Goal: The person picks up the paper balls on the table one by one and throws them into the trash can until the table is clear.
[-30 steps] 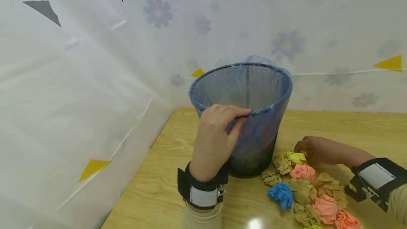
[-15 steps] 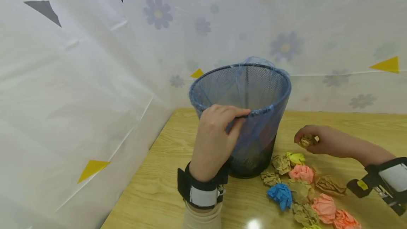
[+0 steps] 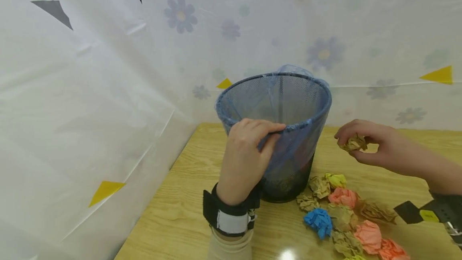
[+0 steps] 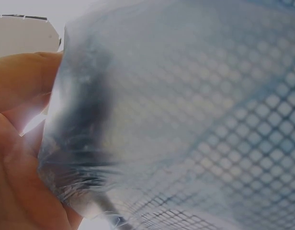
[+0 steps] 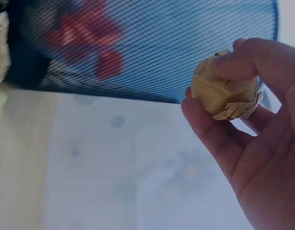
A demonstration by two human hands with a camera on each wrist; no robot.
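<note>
You see bright, even light in the head view, with a glare spot on the surface (image 3: 287, 254) near the bottom edge. Both wrist views are blurred at close range.

- Mesh waste bins (image 3: 285, 103): one, lined with one blue bag (image 3: 292, 147).
- Hands: two, left hand (image 3: 245, 151) and right hand (image 3: 375, 147).
- Brown paper balls: one in the right hand (image 3: 353, 143); roughly five on the worktop (image 3: 187, 196), overlap prevents a firm count.
- Pink balls (image 3: 342, 196): three.
- Blue balls (image 3: 319, 221): one.
- Yellow balls (image 3: 336, 179): one fully visible.
</note>
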